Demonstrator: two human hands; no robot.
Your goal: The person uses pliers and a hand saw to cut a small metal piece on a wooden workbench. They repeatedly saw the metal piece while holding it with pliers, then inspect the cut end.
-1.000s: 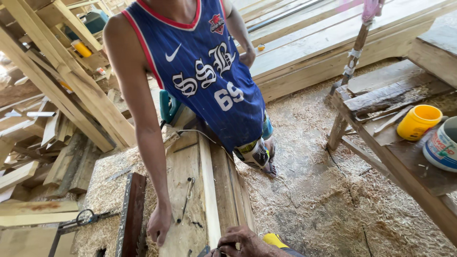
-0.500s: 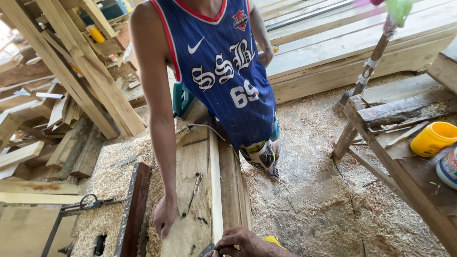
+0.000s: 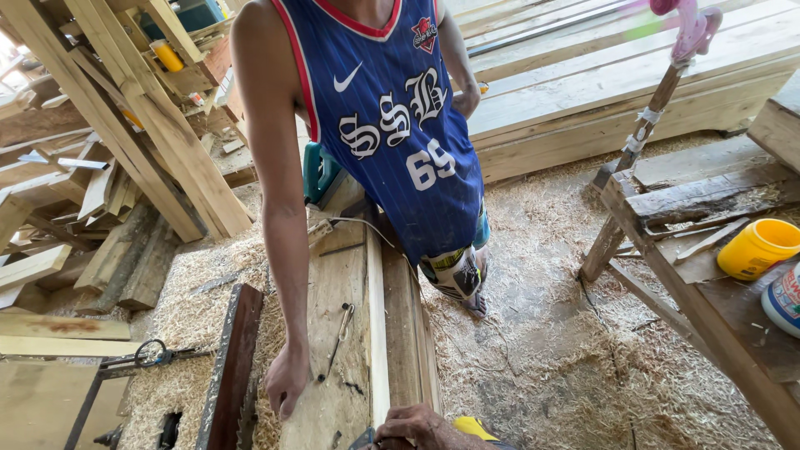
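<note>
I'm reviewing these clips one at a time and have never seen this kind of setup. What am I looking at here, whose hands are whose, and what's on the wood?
There is no machine: one camera sits on a person's head and looks down. That wearer's own hand shows only at the bottom edge, resting on the end of a long wooden plank; which hand it is cannot be told, and the other is out of view. A yellow object sits beside it. The person in the blue jersey is a co-worker, whose hand presses on the plank's left edge. A thin metal tool lies on the plank. Sawdust covers the floor. To the right, a rough bench carries a yellow cup.
</note>
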